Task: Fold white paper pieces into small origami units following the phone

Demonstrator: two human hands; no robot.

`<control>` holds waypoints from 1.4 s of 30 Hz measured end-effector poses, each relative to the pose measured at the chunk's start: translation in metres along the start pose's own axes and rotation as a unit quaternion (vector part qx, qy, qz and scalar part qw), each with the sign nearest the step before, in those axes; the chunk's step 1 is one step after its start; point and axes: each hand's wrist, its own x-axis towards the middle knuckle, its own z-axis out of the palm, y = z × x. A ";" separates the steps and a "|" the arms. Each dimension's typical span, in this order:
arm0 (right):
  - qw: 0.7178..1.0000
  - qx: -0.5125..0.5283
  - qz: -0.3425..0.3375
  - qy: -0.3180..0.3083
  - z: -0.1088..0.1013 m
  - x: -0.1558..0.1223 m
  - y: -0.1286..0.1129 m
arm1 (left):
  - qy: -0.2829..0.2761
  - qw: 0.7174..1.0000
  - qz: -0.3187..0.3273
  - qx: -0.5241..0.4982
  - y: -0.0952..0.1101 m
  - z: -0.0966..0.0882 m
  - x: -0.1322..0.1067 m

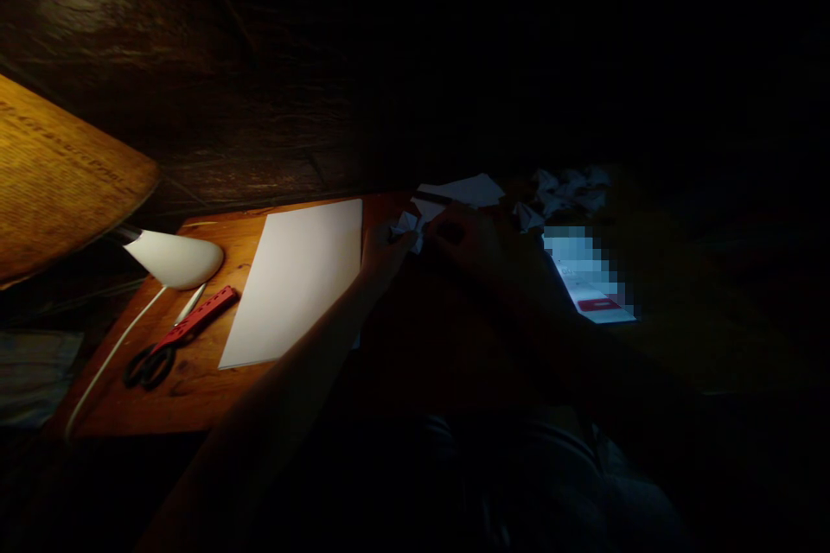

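Observation:
Near the middle of the table, my left hand (384,249) pinches a small piece of folded white paper (407,225), its thumb lying across it. My right hand (476,238) is in deep shadow just to the right, its fingers curled in close beside the folded paper. Whatever sits between those right fingertips is too dark to make out. Behind both hands lie flat white paper pieces (470,190). A stack of white paper sheets (302,285) rests left of my left hand, partly behind my forearm.
A lamp with a white base (178,259) and yellow shade (65,173) lights the left of the wooden table (194,404). Scissors with a red cover (194,320) lie by a white pen-like object (190,304). At right are a lit phone-like screen (580,276) and several crumpled or folded papers (571,190).

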 end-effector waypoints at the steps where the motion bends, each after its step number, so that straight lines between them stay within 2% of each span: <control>1: 1.000 -0.001 -0.002 -0.004 0.000 0.000 -0.001 | 0.001 1.000 -0.003 0.002 0.000 0.000 0.000; 10: 0.999 0.009 0.031 -0.018 0.000 0.000 -0.004 | -0.001 1.000 -0.018 0.018 -0.008 -0.001 0.003; 21: 0.999 -0.010 -0.019 -0.029 -0.004 0.003 -0.001 | -0.003 1.000 -0.018 0.009 -0.004 -0.001 0.002; 36: 0.999 -0.032 -0.020 -0.017 -0.003 0.000 0.003 | -0.050 0.997 -0.018 0.057 -0.002 -0.007 0.008; 42: 0.999 -0.036 -0.017 -0.034 -0.005 0.000 0.001 | -0.055 0.996 -0.016 0.074 0.000 -0.009 0.011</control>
